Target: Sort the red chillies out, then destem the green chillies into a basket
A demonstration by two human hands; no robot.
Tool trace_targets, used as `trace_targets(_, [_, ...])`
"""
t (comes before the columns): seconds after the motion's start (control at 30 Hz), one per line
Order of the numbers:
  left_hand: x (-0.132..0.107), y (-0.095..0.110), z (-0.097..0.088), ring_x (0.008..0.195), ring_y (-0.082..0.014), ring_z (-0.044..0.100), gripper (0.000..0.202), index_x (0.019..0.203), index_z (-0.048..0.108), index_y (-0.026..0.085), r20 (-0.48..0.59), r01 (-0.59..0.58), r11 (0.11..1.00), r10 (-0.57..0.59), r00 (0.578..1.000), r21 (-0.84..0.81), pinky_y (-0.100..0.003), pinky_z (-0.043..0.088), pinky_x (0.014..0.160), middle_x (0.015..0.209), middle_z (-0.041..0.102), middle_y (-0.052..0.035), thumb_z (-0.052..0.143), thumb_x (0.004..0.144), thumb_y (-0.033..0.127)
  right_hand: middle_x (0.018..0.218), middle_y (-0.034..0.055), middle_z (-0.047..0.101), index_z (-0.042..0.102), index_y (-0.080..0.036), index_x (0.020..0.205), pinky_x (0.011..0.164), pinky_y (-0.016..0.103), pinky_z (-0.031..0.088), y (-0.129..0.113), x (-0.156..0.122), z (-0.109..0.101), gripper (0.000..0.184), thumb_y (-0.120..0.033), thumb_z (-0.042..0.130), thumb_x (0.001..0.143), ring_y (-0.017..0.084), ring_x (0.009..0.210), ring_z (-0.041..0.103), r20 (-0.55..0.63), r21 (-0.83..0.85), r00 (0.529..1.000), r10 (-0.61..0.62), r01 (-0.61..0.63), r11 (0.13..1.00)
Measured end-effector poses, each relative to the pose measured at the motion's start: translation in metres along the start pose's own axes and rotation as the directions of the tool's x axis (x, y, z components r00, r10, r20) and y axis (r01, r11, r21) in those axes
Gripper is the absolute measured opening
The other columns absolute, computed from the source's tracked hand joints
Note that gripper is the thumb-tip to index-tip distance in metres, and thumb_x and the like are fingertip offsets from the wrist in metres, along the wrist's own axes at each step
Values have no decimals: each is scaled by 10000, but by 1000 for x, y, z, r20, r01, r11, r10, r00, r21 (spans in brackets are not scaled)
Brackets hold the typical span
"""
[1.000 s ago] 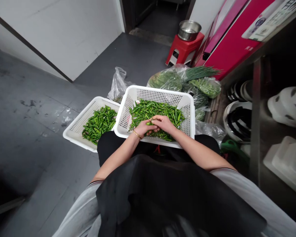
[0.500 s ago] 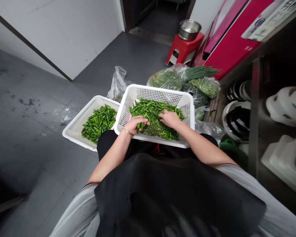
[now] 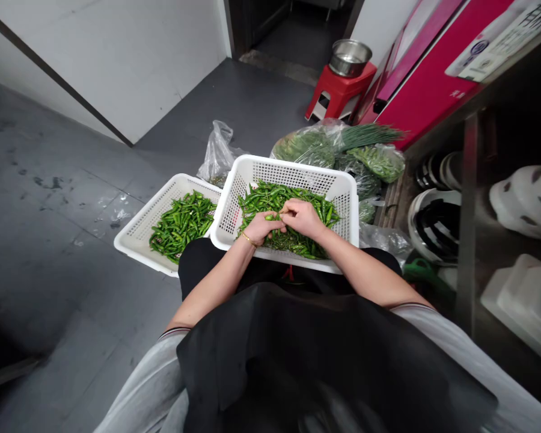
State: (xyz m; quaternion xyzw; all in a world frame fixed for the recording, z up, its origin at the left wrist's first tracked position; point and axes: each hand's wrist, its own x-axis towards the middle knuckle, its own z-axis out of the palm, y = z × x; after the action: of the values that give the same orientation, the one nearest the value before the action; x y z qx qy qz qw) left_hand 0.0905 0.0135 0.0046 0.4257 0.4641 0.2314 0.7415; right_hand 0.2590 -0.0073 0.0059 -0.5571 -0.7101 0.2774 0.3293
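A white perforated basket rests on my lap, holding many green chili peppers and a patch of small stems near its front side. Over the peppers, my left hand is closed around green chilies, one showing between thumb and fingers. My right hand meets it, thumb and fingertips pinched together at the end of a chili in the left hand. Whether the right fingers hold a stem is too small to see. A second white basket, lower on the left, contains more green chilies.
Clear plastic bags of greens lie beyond the basket, by an almost empty-looking plastic bag. A red stool bears a metal pot. Shelves with dishes stand close on the right; a white panel is at upper left.
My right hand has moved left from the chili pile to my left hand, and their fingertips now meet. My left hand has shifted slightly right, still holding chilies.
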Motion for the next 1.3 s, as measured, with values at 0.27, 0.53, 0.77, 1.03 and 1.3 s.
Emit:
trace_targets(0.27, [-14,0,-33,456,-86,507,336,715,596,132,-69,46,976,-62,996,-214,-196,268,366,582,614,-12,838,514,252,1075,173,661,664,-114,1031,775,316,481,38,40,26,337,-389,538,884,243,910,640,73,-619,924,376,-254,743])
trace_targets(0.53, [-8,1,-45,515,-89,538,309,688,561,137,-153,-21,951,-27,988,-308,-182,276,385,630,650,-28,805,511,205,981,130,726,728,-127,919,775,265,464,60,52,4,216,-252,562,857,224,930,663,195,-609,872,449,-251,753])
trace_targets(0.77, [1,-8,-37,501,-99,540,288,750,624,121,-44,25,969,-37,998,-246,-182,261,369,592,639,-28,780,533,229,1069,130,717,705,-144,1009,823,279,474,68,52,15,274,-336,542,900,209,963,660,147,-590,891,430,-270,761])
trace_targets(1.03, [2,-7,-39,522,-83,538,335,711,576,135,-135,5,975,-36,990,-222,-182,292,387,785,721,-76,819,512,251,706,60,706,601,-159,742,623,249,509,55,42,21,105,-226,612,822,155,622,664,275,-133,826,492,-475,870])
trace_targets(1.3, [10,2,-14,457,-69,481,381,677,609,118,-15,-1,990,-1,1000,-142,-192,249,375,573,617,-13,874,463,290,546,-39,534,483,-199,643,534,221,419,-8,25,12,229,-313,588,811,104,504,511,92,218,990,110,-128,968])
